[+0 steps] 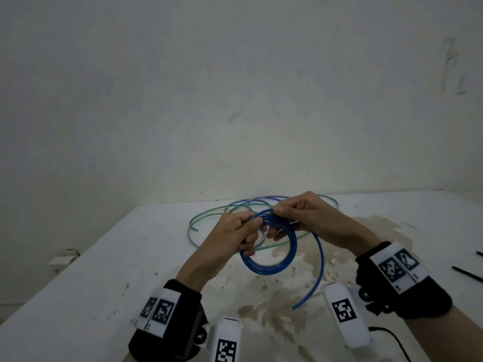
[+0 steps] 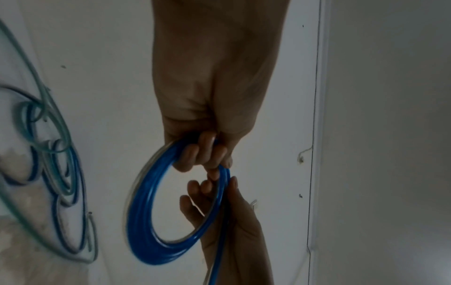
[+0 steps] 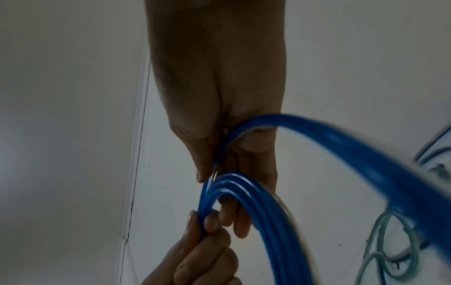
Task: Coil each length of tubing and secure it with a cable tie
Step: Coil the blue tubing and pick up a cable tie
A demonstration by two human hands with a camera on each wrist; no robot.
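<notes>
A coil of blue tubing [image 1: 264, 266] hangs above the white table between both hands. My left hand [image 1: 241, 231] grips the coil's upper left, its fingers [image 2: 202, 154] curled round the loops [image 2: 139, 221]. My right hand [image 1: 292, 214] pinches the tubing at the coil's top. In the right wrist view the right hand's thumb [image 3: 202, 165] and fingers clamp the blue strands [image 3: 244, 189]. A loose blue tail [image 1: 317, 262] curves down to the table at the front. More green and blue tubing [image 1: 209, 215] lies tangled behind the hands. No cable tie is clearly seen.
The white table [image 1: 130, 257] carries brown stains [image 1: 285, 291] under the coil. Two thin dark sticks [image 1: 467, 274] lie at the right edge. A black cable [image 1: 392, 338] runs off the front right. A grey wall [image 1: 235, 87] stands behind the table.
</notes>
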